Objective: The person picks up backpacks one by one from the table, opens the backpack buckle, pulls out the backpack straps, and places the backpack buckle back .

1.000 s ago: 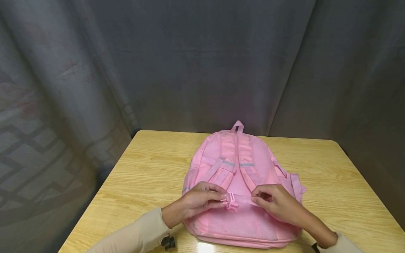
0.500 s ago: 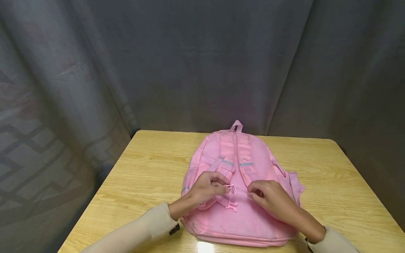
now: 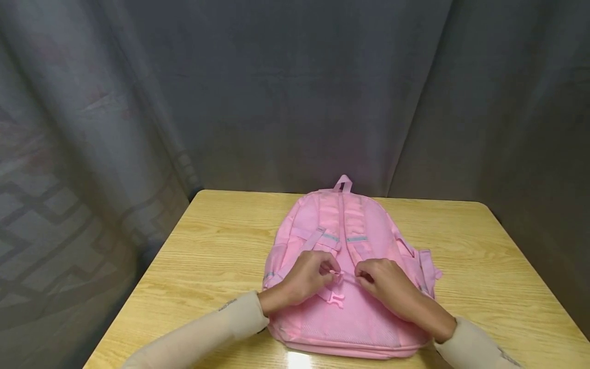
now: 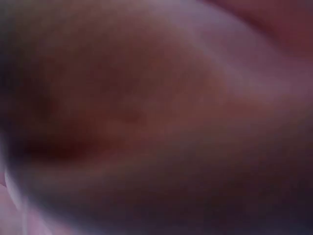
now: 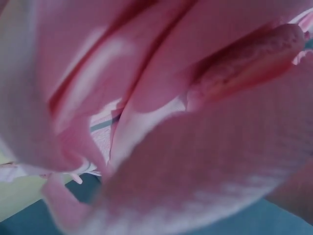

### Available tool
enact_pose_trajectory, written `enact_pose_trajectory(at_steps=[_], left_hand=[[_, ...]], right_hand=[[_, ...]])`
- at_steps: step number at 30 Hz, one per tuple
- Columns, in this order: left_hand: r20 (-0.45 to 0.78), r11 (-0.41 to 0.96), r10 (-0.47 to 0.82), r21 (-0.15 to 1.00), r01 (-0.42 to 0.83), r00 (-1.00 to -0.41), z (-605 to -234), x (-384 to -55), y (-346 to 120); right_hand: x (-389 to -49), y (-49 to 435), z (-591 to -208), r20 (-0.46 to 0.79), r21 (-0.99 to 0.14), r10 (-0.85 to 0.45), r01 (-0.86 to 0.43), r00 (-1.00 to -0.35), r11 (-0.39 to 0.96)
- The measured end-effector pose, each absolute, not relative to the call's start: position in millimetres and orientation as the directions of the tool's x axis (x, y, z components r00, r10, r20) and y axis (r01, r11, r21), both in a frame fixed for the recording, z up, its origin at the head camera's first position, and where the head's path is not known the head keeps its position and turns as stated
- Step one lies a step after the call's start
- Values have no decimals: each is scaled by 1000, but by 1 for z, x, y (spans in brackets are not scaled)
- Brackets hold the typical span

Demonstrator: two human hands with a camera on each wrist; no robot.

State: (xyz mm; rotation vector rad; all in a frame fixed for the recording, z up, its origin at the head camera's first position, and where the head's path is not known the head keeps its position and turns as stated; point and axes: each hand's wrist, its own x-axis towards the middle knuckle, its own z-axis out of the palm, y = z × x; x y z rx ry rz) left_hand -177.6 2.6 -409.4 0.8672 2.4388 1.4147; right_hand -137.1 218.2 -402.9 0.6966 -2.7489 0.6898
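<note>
A pink backpack (image 3: 355,328) lies on the table with its shoulder straps facing up. My left hand (image 3: 301,279) pinches a small pink plastic buckle (image 3: 338,277) between thumb and index finger over the lower back panel. To its right, my right hand (image 3: 384,284) pinches a pink webbing strap (image 3: 349,278) that runs to this buckle. Just below the left fingertips, a pronged pink clip (image 3: 335,300) rests on the bag on its own webbing. Blurred skin fills most of the left wrist view. Close pink fabric (image 5: 195,156) fills the right wrist view, and the right fingertips are hidden there.
The wooden table (image 3: 221,241) extends to both sides of the bag. Grey curtains (image 3: 276,102) hang behind and to the left. A loop handle (image 3: 343,183) stands up at the bag's far end, and a side strap (image 3: 428,266) sticks out at its right.
Both hands have shifted slightly up the bag. The left fingers, earlier by both plastic pieces, now hold only the upper buckle, tilted flatter; the pronged clip lies free below. The right hand moved slightly left.
</note>
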Motion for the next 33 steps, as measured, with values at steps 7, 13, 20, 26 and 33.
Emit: enact_pose_trajectory(at_steps=[7, 13, 20, 26, 33], left_hand=[[167, 481, 642, 673, 562, -748, -417, -175, 2], [213, 520, 679, 536, 665, -703, -421, -174, 3], [230, 537, 718, 419, 733, -657, -419, -170, 3], [244, 541, 734, 353, 763, -633, -419, -168, 2], [244, 541, 749, 311, 781, -616, -418, -167, 0]], right_hand=[[-140, 217, -409, 334, -334, -416, -519, -846, 787], [-141, 215, -412, 328, -301, -421, -515, -846, 802], [-141, 213, -417, 339, -264, -421, -515, -841, 816], [-140, 211, -420, 352, -203, -429, -515, -832, 833], [-137, 209, -419, 334, -192, -416, -493, -846, 848]])
